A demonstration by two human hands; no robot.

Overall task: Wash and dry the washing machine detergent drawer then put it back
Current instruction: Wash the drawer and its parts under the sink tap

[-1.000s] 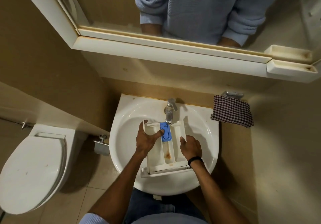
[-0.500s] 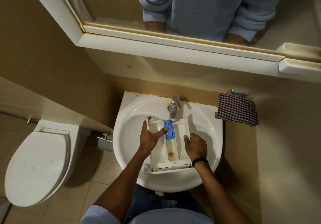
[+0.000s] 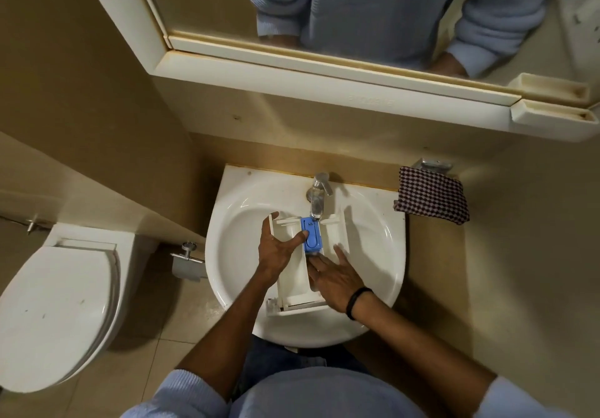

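The white detergent drawer (image 3: 292,287) lies lengthwise in the sink basin (image 3: 373,239), its front panel toward me. A blue insert (image 3: 312,236) sits in its far middle compartment, right under the tap (image 3: 319,184), from which water runs. My left hand (image 3: 276,250) grips the drawer's left wall, thumb on the blue insert and a finger at the far corner. My right hand (image 3: 337,276) lies flat with spread fingers over the middle and right compartments, fingertips just below the blue insert, holding nothing.
A checked cloth (image 3: 431,195) hangs on the wall to the right of the sink. A toilet (image 3: 58,304) with its lid down stands at the left, with a metal paper holder (image 3: 188,258) between it and the sink. A mirror cabinet ledge (image 3: 324,83) juts out above.
My right hand has moved from the drawer's right wall onto the middle compartment, fingers spreading toward the blue insert. The left hand keeps its grip. The view has shifted slightly.
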